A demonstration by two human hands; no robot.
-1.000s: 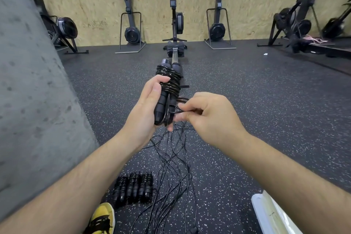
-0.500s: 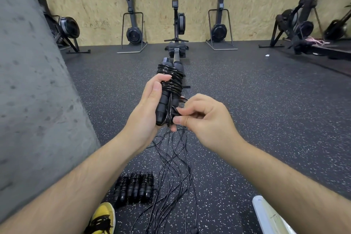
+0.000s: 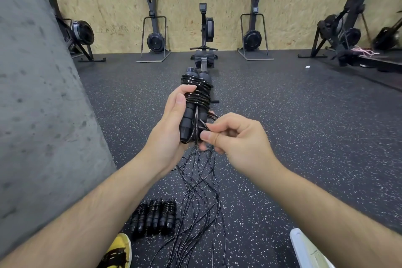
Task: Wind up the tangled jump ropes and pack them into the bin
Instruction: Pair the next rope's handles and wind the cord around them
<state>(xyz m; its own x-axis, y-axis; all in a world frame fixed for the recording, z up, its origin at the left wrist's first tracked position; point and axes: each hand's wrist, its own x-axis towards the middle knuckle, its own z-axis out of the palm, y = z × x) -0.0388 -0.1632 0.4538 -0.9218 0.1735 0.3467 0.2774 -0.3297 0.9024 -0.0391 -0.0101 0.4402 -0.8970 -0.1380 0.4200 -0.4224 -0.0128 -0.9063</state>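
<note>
My left hand (image 3: 169, 128) grips a pair of black jump rope handles (image 3: 194, 106) held upright, with black cord coiled round their upper half. My right hand (image 3: 235, 137) pinches the loose end of that cord at the lower end of the handles, thumb against curled fingers. Below my hands several loose black ropes (image 3: 200, 198) trail over the speckled floor toward me. Three wound-up rope bundles (image 3: 153, 217) lie side by side on the floor near my yellow shoe (image 3: 118, 250). A white bin (image 3: 304, 248) shows only its corner at the bottom right.
A grey concrete pillar (image 3: 41, 115) fills the left side. A rowing machine (image 3: 204, 50) stands straight ahead, with more machines (image 3: 252, 39) along the wooden back wall and at the right.
My right hand has shifted slightly, working the cord end at the base of the handles. My left hand keeps its hold on the bundle.
</note>
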